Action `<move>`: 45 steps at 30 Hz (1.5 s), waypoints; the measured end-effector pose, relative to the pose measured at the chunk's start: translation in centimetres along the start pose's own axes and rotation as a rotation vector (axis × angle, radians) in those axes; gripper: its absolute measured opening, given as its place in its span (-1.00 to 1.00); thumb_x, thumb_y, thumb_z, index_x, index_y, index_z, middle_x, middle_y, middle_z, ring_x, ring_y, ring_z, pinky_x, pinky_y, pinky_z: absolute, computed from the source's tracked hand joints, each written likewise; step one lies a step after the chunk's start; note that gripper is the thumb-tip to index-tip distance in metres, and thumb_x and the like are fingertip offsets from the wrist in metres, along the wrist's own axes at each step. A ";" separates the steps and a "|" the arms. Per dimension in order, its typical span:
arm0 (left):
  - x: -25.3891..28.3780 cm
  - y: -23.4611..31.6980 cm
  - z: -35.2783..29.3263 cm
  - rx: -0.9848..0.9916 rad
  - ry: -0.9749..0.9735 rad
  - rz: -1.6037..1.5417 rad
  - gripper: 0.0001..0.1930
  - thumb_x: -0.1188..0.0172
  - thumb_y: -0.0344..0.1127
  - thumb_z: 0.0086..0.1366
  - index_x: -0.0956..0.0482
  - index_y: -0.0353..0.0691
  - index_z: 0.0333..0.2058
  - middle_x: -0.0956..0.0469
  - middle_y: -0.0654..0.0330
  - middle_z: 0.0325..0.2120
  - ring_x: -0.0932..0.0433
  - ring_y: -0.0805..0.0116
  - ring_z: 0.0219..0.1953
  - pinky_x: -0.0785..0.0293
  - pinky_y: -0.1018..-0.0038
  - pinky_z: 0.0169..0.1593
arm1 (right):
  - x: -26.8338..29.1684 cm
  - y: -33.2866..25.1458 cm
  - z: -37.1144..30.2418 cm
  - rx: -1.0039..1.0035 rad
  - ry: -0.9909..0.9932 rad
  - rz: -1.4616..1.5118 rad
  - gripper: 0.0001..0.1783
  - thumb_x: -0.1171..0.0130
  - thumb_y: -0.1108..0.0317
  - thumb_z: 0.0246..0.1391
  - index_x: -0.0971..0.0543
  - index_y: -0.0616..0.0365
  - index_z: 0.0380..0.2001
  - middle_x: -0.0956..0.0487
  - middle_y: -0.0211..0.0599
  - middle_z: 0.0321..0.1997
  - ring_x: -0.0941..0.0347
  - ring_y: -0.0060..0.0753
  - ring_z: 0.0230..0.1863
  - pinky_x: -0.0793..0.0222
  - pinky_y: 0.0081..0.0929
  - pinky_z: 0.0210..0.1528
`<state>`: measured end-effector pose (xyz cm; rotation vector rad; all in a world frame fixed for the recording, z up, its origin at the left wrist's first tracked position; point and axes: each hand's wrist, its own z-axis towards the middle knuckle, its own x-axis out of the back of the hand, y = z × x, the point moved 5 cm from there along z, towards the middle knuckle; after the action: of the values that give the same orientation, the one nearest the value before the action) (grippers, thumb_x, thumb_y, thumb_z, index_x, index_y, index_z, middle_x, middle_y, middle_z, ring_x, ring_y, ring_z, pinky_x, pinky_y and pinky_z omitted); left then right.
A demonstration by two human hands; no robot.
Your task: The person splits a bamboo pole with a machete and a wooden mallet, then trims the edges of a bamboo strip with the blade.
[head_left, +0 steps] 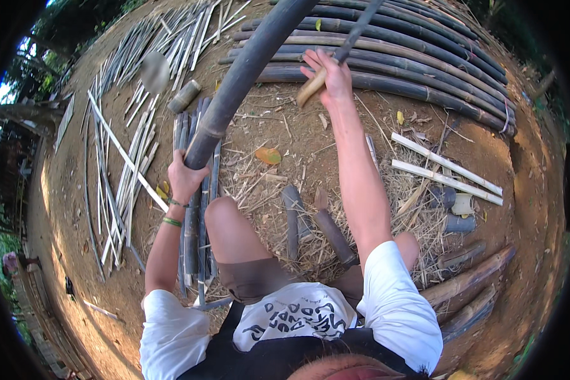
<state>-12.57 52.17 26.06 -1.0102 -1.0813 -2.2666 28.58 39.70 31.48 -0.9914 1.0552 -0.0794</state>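
Note:
A thick dark bamboo pole [247,73] slants up from my left hand [185,177] and runs out past the top edge. The fingers of that hand are wrapped round its lower end. My right hand [335,77], raised and stretched forward, holds a machete [359,31] by its curved, light wooden handle. The blade points up and away to the right, apart from the pole, and its tip is cut off by the top edge. Some fingers of the right hand look loosely curled.
Whole bamboo poles [418,69] lie stacked at the far right. Pale split strips [123,183] are scattered on the left, with more dark lengths [193,240] by my left knee. Short offcuts [332,237] and shavings [253,190] cover the soil before me. Thick pieces [468,275] lie at right.

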 end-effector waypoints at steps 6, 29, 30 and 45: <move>-9.7 10.3 1.9 -0.077 -0.040 -0.212 -0.37 -0.58 -0.13 -0.12 -0.45 -0.31 -0.15 -0.64 -0.12 -0.40 -0.68 -0.10 -0.35 -0.58 0.14 -0.21 | -0.5 -7.0 3.7 0.092 -0.081 0.269 -0.58 -0.25 0.16 0.30 -0.48 0.22 0.05 -0.64 -0.12 -0.05 -0.59 -0.18 -0.01 -0.55 -0.16 0.05; 10.8 42.8 19.4 -0.407 -0.089 -1.487 -0.23 -0.27 0.29 0.29 -0.50 -0.39 0.09 -0.51 -0.17 0.01 -0.48 0.11 0.12 -0.33 0.25 0.25 | 8.7 -1.6 -9.3 0.151 -0.012 -0.272 -0.77 -0.43 0.24 0.17 -0.54 0.02 -0.31 -0.42 -0.66 -0.38 -0.29 -0.71 -0.32 -0.20 -0.59 -0.20; 10.7 42.1 19.9 -0.393 0.005 -1.419 -0.27 -0.22 0.29 0.32 -0.53 -0.37 0.05 -0.56 -0.13 -0.05 -0.51 0.13 0.08 -0.33 0.26 0.23 | 7.9 -1.8 -9.1 0.159 -0.011 -0.295 -0.77 -0.42 0.24 0.18 -0.55 0.04 -0.30 -0.44 -0.65 -0.37 -0.31 -0.71 -0.31 -0.23 -0.59 -0.18; 1.3 38.3 11.6 -0.559 0.321 -1.600 -0.55 -0.56 -0.16 0.19 -0.50 -0.31 -0.19 -0.62 0.33 -0.37 -0.47 0.62 -0.34 -0.46 0.62 -0.23 | 1.0 -14.7 -26.2 0.056 -0.073 -0.351 -0.63 -0.06 0.06 0.44 -0.41 0.20 -0.20 -0.44 -0.37 -0.51 -0.35 -0.62 -0.54 -0.28 -0.59 -0.49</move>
<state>15.90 38.21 50.46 0.4684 -1.3008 -3.8822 14.97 13.69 38.07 -1.1122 0.7994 -0.3554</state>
